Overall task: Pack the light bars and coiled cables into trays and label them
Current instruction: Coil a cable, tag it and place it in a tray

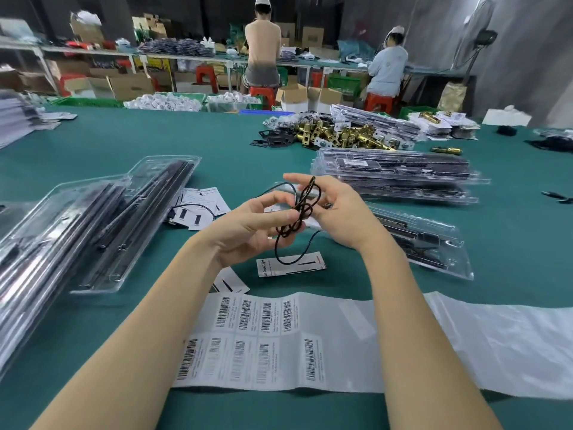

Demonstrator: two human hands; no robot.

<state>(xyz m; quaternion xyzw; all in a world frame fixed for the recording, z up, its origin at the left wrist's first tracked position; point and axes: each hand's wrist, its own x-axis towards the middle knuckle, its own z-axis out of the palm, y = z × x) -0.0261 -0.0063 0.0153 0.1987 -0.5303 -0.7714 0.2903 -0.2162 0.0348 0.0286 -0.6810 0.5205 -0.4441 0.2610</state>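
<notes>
left hand pinching the cable mid-coil | right hand gripping the loops, above mid worktop | tail dangling loose over an insert card | risk: loops spring apart if either pinch slackens, tbh

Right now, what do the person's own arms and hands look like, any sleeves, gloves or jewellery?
Both forearms are bare as far as the view shows, with no sleeves. The left hand and right hand wear no gloves, and no rings, watch or markings show.
</notes>
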